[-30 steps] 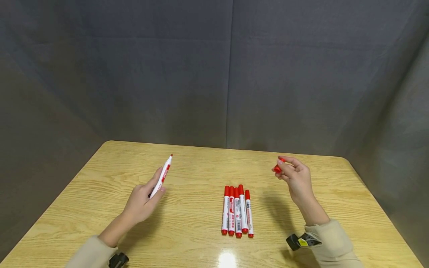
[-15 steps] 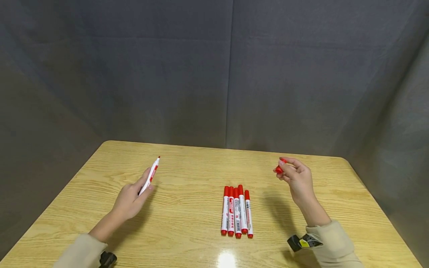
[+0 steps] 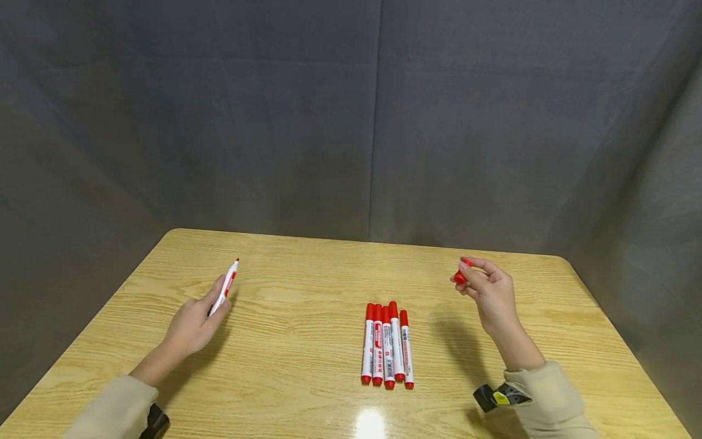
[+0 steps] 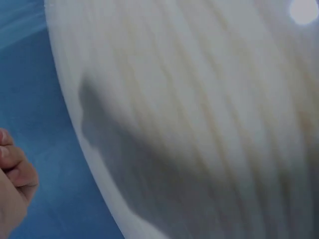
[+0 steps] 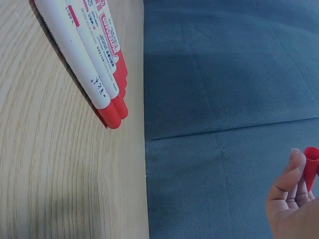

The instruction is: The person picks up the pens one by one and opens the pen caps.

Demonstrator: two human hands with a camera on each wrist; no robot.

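Note:
My left hand (image 3: 192, 323) grips an uncapped whiteboard marker (image 3: 225, 285), white with a red label, its red tip pointing up and away over the left of the table. In the left wrist view, curled fingers (image 4: 17, 167) show at the left edge; the marker is out of sight there. My right hand (image 3: 493, 296), raised at the right, pinches a red marker cap (image 3: 462, 272) between thumb and fingers. The cap's hollow end (image 5: 311, 154) faces up in the right wrist view. Between the hands, several capped red markers (image 3: 387, 347) lie side by side on the table.
The wooden table (image 3: 307, 274) has rounded far corners and stands before a dark grey cloth (image 3: 263, 134). A bright light reflection shows near its front edge. Each wrist wears a black strap device (image 3: 501, 396) at the sleeve.
My left hand has moved left and slightly nearer with the uncapped marker. The right hand, still pinching the cap, has shifted a little to the right. The row of markers stays put.

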